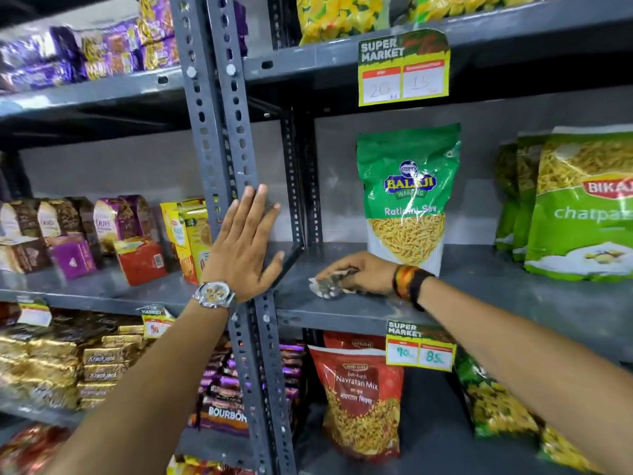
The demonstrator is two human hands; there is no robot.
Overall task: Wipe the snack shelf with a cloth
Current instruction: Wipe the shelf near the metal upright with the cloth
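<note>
The right hand point(363, 274) is gripping a crumpled cloth point(328, 285) near the shelf point(513, 296) front edge; the left hand point(245, 248), fingers spread, is pressing flat against the upright post point(219, 125).

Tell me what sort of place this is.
Most likely a supermarket or grocery aisle: a "Super Market" price tag hangs on the grey slotted-metal shelf, which carries packaged snacks such as the Balaji sev bag. The right hand presses a cloth onto that shelf.
</note>
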